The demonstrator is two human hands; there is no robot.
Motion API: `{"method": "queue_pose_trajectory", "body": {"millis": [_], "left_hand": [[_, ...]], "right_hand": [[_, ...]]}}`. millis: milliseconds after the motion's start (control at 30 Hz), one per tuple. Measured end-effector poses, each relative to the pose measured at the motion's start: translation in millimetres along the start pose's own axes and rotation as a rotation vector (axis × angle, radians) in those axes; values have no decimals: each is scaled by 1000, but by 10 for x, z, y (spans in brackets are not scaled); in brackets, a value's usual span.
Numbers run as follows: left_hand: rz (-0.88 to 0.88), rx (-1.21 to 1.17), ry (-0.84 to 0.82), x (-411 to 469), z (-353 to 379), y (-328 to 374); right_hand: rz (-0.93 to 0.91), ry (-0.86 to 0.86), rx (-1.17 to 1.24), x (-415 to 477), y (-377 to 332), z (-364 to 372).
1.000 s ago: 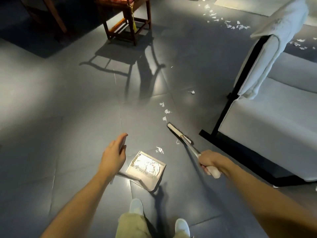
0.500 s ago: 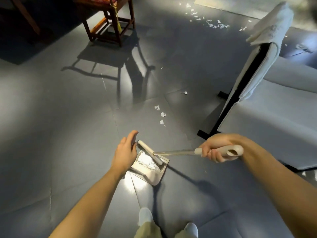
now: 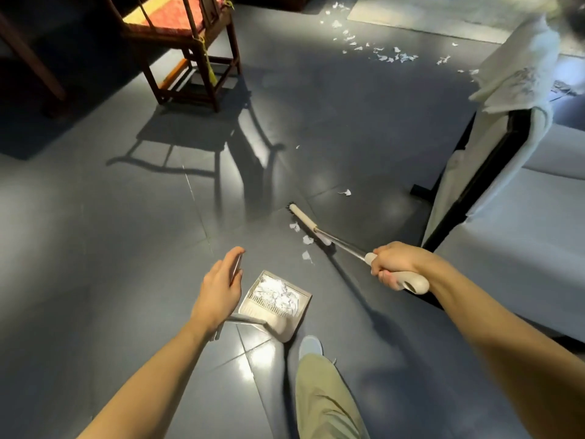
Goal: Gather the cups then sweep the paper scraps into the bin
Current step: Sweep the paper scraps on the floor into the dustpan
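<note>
A beige dustpan (image 3: 282, 328) stands on the grey floor just ahead of my shoe, with a heap of white paper scraps (image 3: 278, 293) in it. My left hand (image 3: 218, 289) grips its upright handle. My right hand (image 3: 392, 264) grips the handle of a long broom. The broom head (image 3: 302, 221) rests on the floor ahead and to the right of the pan. Three loose scraps (image 3: 307, 239) lie right beside the bristles, between broom head and pan. A single scrap (image 3: 345, 192) lies further out, and several more scraps (image 3: 380, 52) are scattered at the far right. No cups are in view.
A dark wooden chair (image 3: 190, 42) with a red cushion stands at the far left. A white sofa (image 3: 522, 248) with a black frame fills the right side, with a white cloth (image 3: 519, 80) draped over its arm. My shoe (image 3: 310, 345) is next to the pan.
The broom head swept into the dustpan half a second ago, then swung back out to the three scraps ahead. My left hand stayed on the pan's handle.
</note>
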State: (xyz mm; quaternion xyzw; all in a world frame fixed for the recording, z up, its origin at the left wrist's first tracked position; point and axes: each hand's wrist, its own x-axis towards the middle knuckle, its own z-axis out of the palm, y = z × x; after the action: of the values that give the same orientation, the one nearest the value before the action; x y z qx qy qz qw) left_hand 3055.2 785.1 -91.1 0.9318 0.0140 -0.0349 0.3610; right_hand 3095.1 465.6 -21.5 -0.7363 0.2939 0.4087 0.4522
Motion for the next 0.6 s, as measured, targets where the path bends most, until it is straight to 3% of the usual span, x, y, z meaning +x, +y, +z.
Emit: {"method": "queue_pose_trajectory", "body": {"millis": [167, 267, 600], "left_hand": [[-12, 25, -16, 760, -52, -14], [-30, 33, -22, 1118, -49, 5], [-57, -20, -7, 1894, 62, 121]], "right_hand": [[-70, 97, -163, 657, -493, -107], [-79, 122, -95, 999, -629, -202], [2, -44, -526, 1117, -958, 130]]}}
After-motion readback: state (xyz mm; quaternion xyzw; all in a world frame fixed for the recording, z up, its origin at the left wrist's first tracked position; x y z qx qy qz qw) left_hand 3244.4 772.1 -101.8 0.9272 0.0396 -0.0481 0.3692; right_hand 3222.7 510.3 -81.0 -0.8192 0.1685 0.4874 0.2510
